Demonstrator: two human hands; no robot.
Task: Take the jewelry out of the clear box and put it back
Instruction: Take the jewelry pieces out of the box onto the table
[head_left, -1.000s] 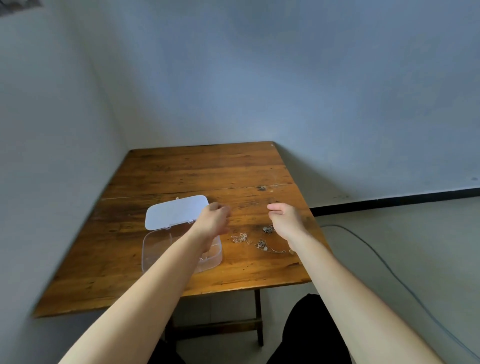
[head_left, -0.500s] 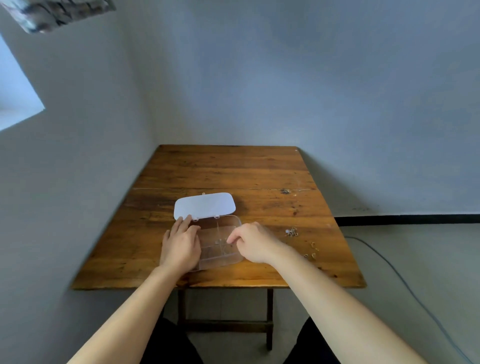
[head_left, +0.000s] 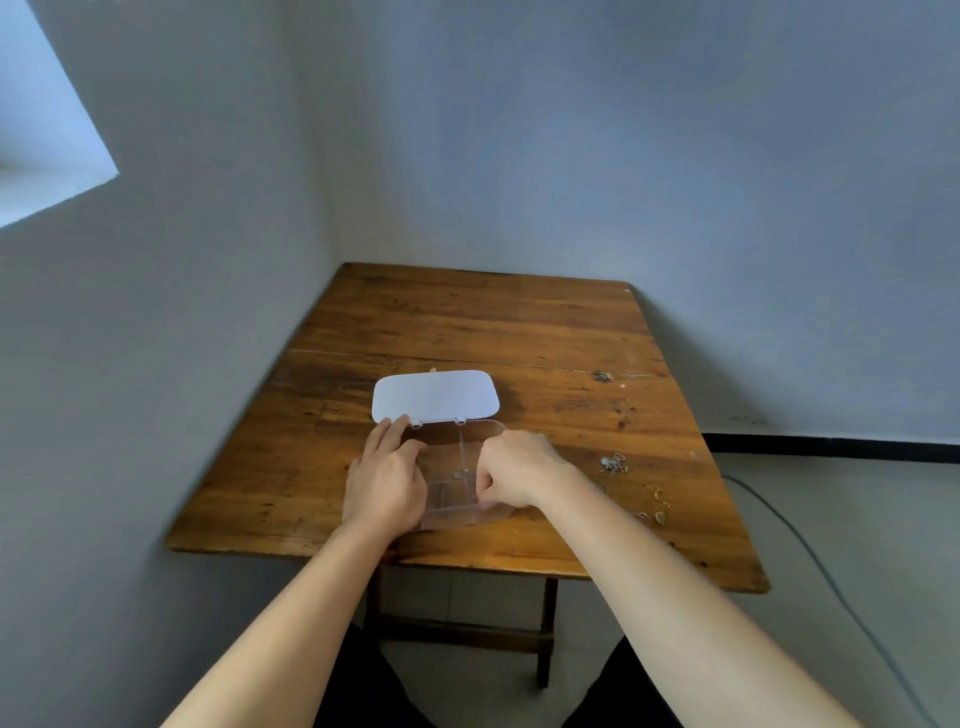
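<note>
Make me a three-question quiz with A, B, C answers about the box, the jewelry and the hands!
1. Where is the loose jewelry? A left of the clear box B right of the clear box C on the lid
2. What colour is the lid? A white B red C black
3. The lid is: A shut B open C missing

Answers: 1 B, it lies on the wooden table beyond the right hand. 2 A, it looks white. 3 B, it lies flipped back behind the box, by the left hand.

Bare room corner: wooden table (head_left: 467, 322), plain walls (head_left: 675, 156).
</note>
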